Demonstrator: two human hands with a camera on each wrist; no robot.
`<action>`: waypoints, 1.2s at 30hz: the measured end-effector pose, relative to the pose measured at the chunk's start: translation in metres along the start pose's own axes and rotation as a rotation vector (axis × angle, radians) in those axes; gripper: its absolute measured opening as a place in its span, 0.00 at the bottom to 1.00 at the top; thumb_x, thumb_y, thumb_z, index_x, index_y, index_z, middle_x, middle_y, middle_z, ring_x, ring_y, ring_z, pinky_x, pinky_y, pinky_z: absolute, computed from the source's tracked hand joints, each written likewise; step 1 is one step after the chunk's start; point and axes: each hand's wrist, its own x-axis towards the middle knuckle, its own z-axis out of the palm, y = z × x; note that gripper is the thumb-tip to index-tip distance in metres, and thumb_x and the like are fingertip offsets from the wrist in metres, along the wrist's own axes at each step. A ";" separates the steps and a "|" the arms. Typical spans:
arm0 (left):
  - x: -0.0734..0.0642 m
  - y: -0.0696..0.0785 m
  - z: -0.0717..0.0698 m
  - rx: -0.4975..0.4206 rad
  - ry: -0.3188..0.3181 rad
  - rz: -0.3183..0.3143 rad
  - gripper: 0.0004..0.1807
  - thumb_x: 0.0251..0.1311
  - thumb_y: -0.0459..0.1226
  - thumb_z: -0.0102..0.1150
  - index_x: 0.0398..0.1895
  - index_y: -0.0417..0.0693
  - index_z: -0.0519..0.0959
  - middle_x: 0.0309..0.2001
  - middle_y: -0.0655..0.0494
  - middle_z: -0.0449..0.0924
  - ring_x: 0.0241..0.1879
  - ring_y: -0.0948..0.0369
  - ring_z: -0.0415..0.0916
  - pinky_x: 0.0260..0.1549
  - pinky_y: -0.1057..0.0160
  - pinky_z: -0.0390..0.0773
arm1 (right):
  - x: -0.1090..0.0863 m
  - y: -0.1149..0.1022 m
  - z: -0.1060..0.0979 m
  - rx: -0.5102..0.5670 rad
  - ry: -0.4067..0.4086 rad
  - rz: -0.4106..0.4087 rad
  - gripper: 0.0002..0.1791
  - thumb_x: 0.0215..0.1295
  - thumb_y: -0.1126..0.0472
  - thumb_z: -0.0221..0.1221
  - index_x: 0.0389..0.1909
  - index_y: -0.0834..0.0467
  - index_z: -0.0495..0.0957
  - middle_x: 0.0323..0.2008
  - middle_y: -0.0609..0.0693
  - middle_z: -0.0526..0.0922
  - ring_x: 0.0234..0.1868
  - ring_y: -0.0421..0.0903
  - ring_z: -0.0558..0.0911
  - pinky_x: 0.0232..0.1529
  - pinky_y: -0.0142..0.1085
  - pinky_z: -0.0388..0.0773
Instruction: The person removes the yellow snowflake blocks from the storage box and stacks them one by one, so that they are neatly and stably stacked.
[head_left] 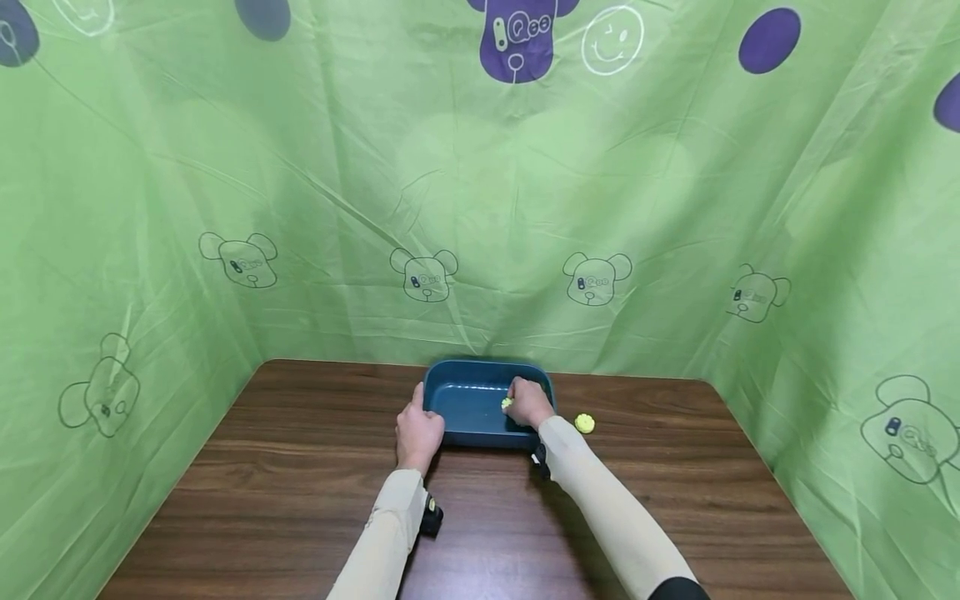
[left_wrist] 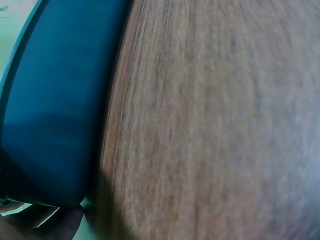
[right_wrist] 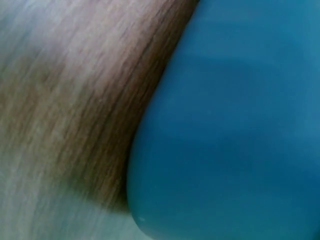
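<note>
A dark blue rectangular tray (head_left: 480, 439) sits at the back of the wooden table. My left hand (head_left: 420, 432) holds its left side at the front corner, index finger stretched along the outer wall. In the left wrist view, fingers (left_wrist: 67, 222) show against the end of the tray. My right hand (head_left: 529, 403) reaches over the tray's right part and pinches a small yellow scalloped piece (head_left: 507, 403), partly hidden by the fingers. A second yellow scalloped piece (head_left: 584, 423) lies on the table, right of the tray. The right wrist view shows only tray wall (right_wrist: 225, 130) and table.
Dark brown wooden table (head_left: 315, 483) extends around the tray. Green patterned fabric (head_left: 495, 200) hangs behind the table and along both sides, close behind the tray's back rim. A dark strap-on device (head_left: 431, 515) sits at the left wrist, another (head_left: 540, 461) at the right.
</note>
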 end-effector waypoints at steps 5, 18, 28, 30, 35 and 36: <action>0.001 -0.001 0.001 0.001 0.004 -0.002 0.37 0.58 0.31 0.48 0.75 0.50 0.67 0.55 0.35 0.81 0.55 0.36 0.79 0.55 0.40 0.76 | 0.001 0.000 0.000 -0.024 0.023 -0.016 0.09 0.58 0.64 0.69 0.34 0.59 0.77 0.29 0.50 0.79 0.27 0.44 0.78 0.30 0.37 0.76; -0.001 0.000 0.001 0.000 -0.008 -0.006 0.37 0.59 0.31 0.47 0.76 0.50 0.66 0.57 0.35 0.81 0.56 0.36 0.78 0.56 0.40 0.75 | 0.001 -0.004 0.004 -0.022 0.039 -0.053 0.11 0.56 0.62 0.73 0.38 0.61 0.83 0.38 0.54 0.86 0.37 0.49 0.82 0.42 0.46 0.81; -0.001 0.000 0.000 0.013 -0.002 0.013 0.37 0.58 0.31 0.47 0.76 0.48 0.66 0.57 0.34 0.81 0.56 0.35 0.78 0.56 0.39 0.75 | -0.004 -0.003 -0.003 0.040 0.039 -0.077 0.06 0.64 0.68 0.62 0.38 0.58 0.85 0.35 0.52 0.86 0.30 0.46 0.81 0.35 0.41 0.81; -0.002 0.000 0.000 0.021 -0.008 0.013 0.37 0.57 0.31 0.47 0.76 0.48 0.65 0.56 0.33 0.81 0.55 0.35 0.78 0.56 0.39 0.75 | -0.005 0.000 -0.006 0.063 0.046 -0.096 0.05 0.65 0.67 0.62 0.38 0.58 0.86 0.34 0.51 0.86 0.30 0.45 0.83 0.35 0.41 0.82; -0.003 0.000 0.001 0.037 -0.004 0.024 0.38 0.57 0.31 0.48 0.76 0.47 0.65 0.54 0.33 0.81 0.53 0.34 0.79 0.54 0.38 0.76 | -0.006 0.012 -0.021 0.158 0.100 -0.193 0.04 0.67 0.63 0.65 0.39 0.57 0.87 0.34 0.50 0.88 0.35 0.44 0.84 0.39 0.41 0.82; -0.003 0.000 0.001 0.038 -0.001 0.028 0.38 0.57 0.31 0.48 0.76 0.47 0.65 0.53 0.33 0.81 0.52 0.34 0.79 0.54 0.38 0.76 | -0.006 0.014 -0.026 0.189 0.111 -0.199 0.05 0.67 0.63 0.65 0.39 0.57 0.87 0.34 0.50 0.88 0.35 0.44 0.84 0.39 0.41 0.82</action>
